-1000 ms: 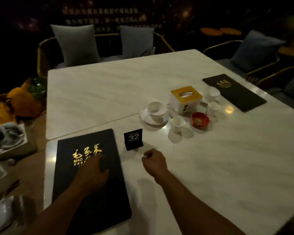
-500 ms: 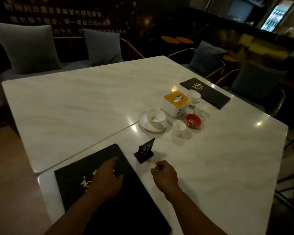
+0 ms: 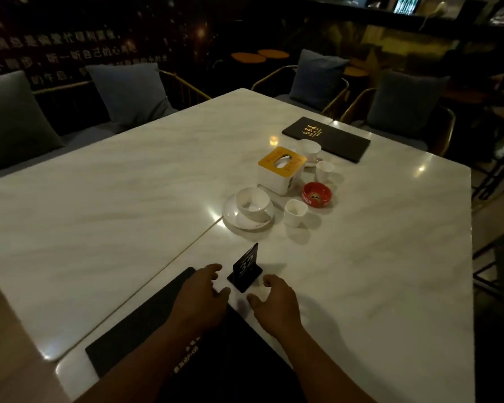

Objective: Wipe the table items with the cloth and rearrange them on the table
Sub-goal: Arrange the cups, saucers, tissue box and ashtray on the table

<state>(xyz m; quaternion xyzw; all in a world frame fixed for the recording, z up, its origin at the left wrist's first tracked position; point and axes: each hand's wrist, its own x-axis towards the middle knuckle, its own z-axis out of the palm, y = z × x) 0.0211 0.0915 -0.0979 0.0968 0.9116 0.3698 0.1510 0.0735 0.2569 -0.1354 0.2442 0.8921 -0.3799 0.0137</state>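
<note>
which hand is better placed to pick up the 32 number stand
Right, narrowly. The right hand sits open over bare table beside the number stand; the left hand is as close but lies over the menu.

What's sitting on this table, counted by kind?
Menus: 2
Number sign: 1
Tissue box: 1
Ashtray: 1
Small cups: 2
Bowls on saucers: 2
Total: 9

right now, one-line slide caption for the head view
Left hand and right hand, both open, flank the number 32 table sign beside a black menu
</note>
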